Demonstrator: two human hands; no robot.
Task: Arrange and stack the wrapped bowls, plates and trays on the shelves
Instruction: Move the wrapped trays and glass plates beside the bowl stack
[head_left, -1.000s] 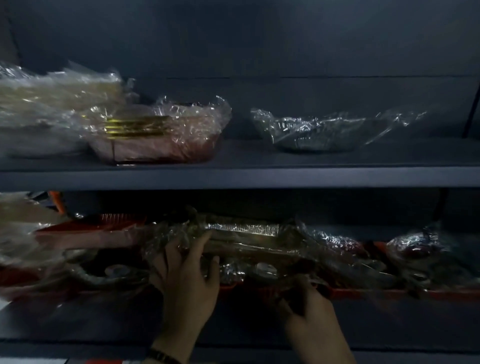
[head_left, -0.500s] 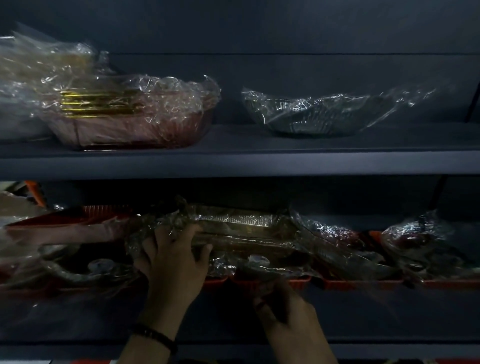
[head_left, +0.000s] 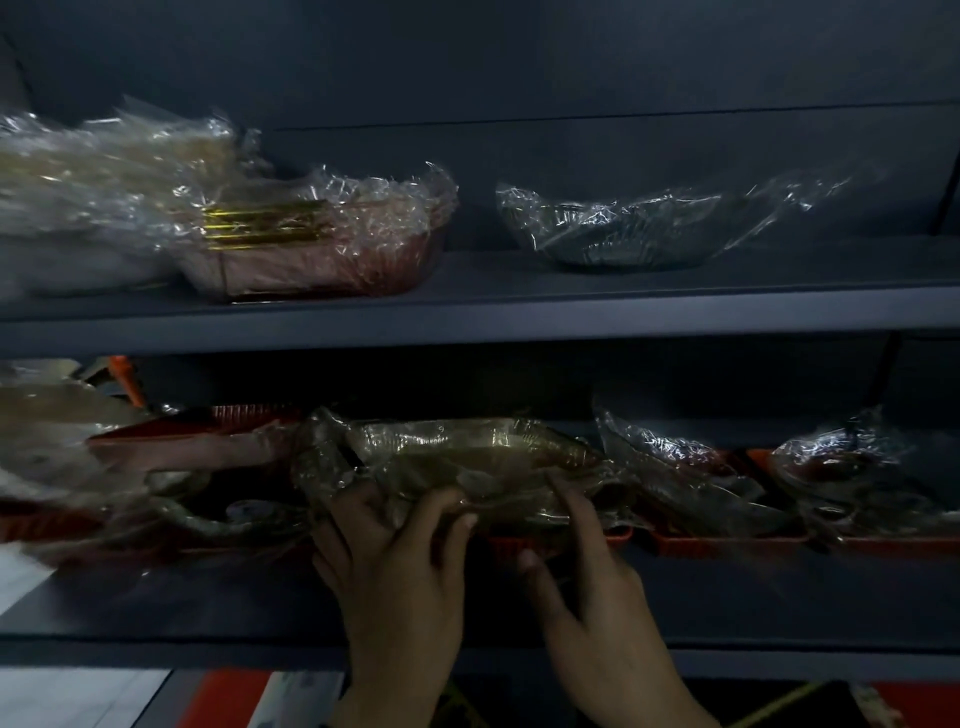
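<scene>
Your left hand (head_left: 395, 566) and right hand (head_left: 592, 571) curl fingers (head_left: 447, 514) round the film-wrapped amber plastic tray (head_left: 467, 457); lift it level above the red tray (head_left: 608, 538).

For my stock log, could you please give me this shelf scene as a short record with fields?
Upper shelf: wrapped plates left, red tray beside them, dark bowl right
Lower shelf: clear tray in the middle, among other wrapped items
Left hand: grips the clear tray
Right hand: pinches the clear tray's front edge
</scene>
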